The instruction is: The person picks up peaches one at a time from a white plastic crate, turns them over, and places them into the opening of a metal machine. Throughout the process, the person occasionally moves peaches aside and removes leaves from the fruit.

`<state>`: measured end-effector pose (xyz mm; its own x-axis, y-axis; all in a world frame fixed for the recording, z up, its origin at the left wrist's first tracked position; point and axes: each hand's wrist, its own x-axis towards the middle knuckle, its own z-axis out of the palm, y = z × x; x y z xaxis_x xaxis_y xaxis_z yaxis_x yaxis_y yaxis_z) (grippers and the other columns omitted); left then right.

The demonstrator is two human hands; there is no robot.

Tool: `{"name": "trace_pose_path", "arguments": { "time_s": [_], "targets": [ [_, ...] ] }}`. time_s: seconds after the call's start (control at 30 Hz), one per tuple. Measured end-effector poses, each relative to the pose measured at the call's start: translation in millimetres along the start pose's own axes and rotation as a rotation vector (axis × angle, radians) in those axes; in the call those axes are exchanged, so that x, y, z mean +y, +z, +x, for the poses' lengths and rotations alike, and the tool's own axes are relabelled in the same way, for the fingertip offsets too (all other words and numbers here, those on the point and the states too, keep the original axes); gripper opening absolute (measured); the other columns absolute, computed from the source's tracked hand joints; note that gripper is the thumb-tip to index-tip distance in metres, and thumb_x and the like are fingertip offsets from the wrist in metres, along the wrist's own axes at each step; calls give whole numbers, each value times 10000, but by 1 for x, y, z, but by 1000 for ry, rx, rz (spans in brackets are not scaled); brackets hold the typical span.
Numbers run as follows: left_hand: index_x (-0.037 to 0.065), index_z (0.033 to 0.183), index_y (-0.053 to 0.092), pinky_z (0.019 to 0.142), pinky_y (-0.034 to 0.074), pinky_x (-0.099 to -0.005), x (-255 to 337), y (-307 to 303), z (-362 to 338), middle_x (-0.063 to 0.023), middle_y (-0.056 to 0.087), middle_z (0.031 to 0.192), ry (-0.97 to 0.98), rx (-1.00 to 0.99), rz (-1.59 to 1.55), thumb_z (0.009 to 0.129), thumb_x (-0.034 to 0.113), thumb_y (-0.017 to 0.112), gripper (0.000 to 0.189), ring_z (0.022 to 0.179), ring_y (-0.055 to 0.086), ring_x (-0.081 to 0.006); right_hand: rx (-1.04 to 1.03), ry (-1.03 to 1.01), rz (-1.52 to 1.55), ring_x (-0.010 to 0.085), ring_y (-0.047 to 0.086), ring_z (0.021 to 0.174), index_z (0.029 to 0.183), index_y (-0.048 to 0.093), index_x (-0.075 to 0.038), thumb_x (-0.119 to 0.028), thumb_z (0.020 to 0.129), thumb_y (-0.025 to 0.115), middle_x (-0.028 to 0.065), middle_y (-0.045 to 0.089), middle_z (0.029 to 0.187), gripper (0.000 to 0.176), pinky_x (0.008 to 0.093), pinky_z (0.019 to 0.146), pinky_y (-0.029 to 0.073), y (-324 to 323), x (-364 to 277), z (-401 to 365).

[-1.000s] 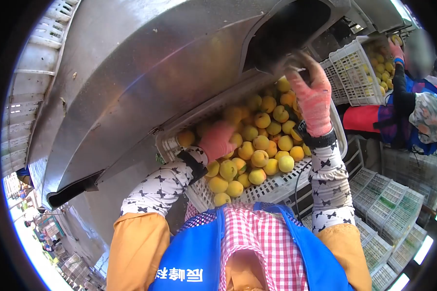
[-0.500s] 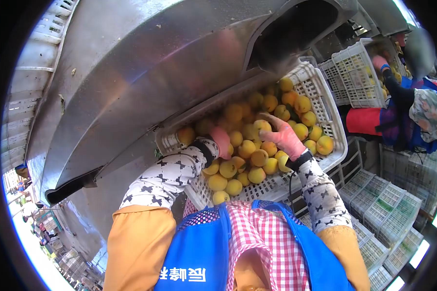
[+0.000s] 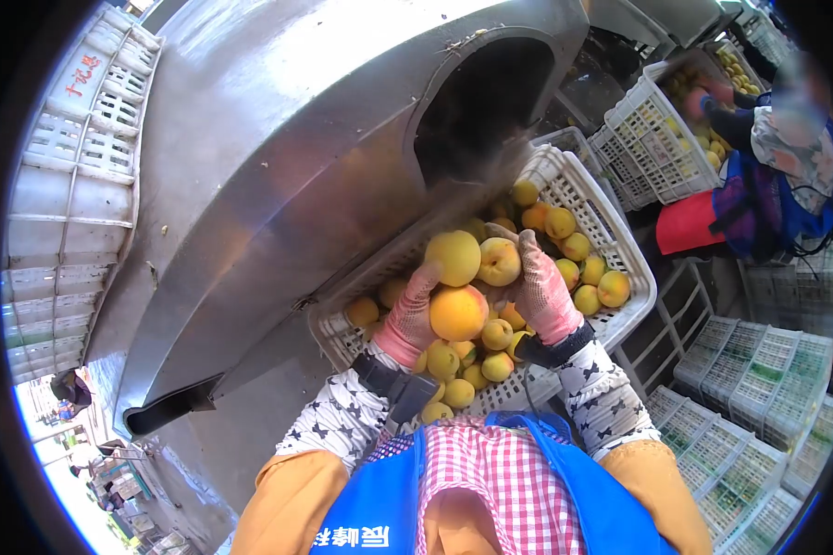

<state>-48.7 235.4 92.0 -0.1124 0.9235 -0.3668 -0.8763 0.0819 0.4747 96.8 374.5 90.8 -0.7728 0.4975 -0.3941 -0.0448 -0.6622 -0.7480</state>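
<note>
Several yellow-orange fruits are lifted above a white crate (image 3: 634, 240) that holds many more of them. My left hand (image 3: 407, 319), in a pink glove, is wrapped round fruits at the left: a yellow one (image 3: 454, 258) on top and an orange one (image 3: 459, 313) below. Facing it, my right hand (image 3: 540, 291), gloved in pink, curls round a yellow fruit (image 3: 500, 262). The lifted fruits sit close together between both palms. My fingertips are partly hidden behind them.
A curved metal machine housing (image 3: 278, 166) with a dark opening (image 3: 481, 106) rises beyond the crate. A co-worker (image 3: 796, 157) reaches into another fruit crate (image 3: 652, 139) at the upper right. Stacked crates (image 3: 759, 370) stand at the right, and a white crate (image 3: 79, 194) at the far left.
Both hands have risen from among the fruits and come closer together, now with several fruits between them. The view has shifted, and the co-worker's crate appears tilted differently.
</note>
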Motion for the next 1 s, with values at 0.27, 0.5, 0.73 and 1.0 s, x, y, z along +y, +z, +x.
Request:
{"name": "trace_pose_path", "arguments": {
  "time_s": [0.27, 0.5, 0.73, 1.0],
  "targets": [
    [37, 1294, 553, 863, 576, -343, 28, 34, 9, -121, 643, 1166, 192, 92, -200, 953, 498, 589, 574, 992, 675, -229, 9, -686, -999, 289, 621, 1100, 1331, 593, -21, -220, 699, 850, 156, 616, 1177, 711, 368, 980, 489, 35, -76, 3],
    [3, 1278, 554, 783, 592, -398, 16, -7, -15, -177, 673, 1093, 126, 126, 20, 926, 481, 653, 602, 884, 693, -272, 446, -939, -1342, 443, 606, 1018, 1428, 441, -15, -261, 806, 782, 250, 557, 1223, 751, 466, 838, 530, 54, -45, 81],
    [21, 1283, 564, 774, 558, -298, 16, -4, -18, -78, 664, 1002, 128, 226, 94, 946, 438, 646, 542, 872, 661, -165, 488, -766, -1635, 445, 594, 1032, 1387, 458, 39, -240, 803, 774, 266, 570, 1196, 720, 464, 872, 518, 64, -35, 156],
    [30, 1375, 512, 997, 487, -340, 25, 21, -9, -82, 608, 1258, 378, 108, 380, 913, 298, 718, 572, 1151, 592, -193, 10, -475, -679, 249, 586, 1197, 1406, 511, 12, -336, 813, 783, 177, 607, 1269, 739, 371, 1012, 456, 46, -57, 22]
  ]
}}
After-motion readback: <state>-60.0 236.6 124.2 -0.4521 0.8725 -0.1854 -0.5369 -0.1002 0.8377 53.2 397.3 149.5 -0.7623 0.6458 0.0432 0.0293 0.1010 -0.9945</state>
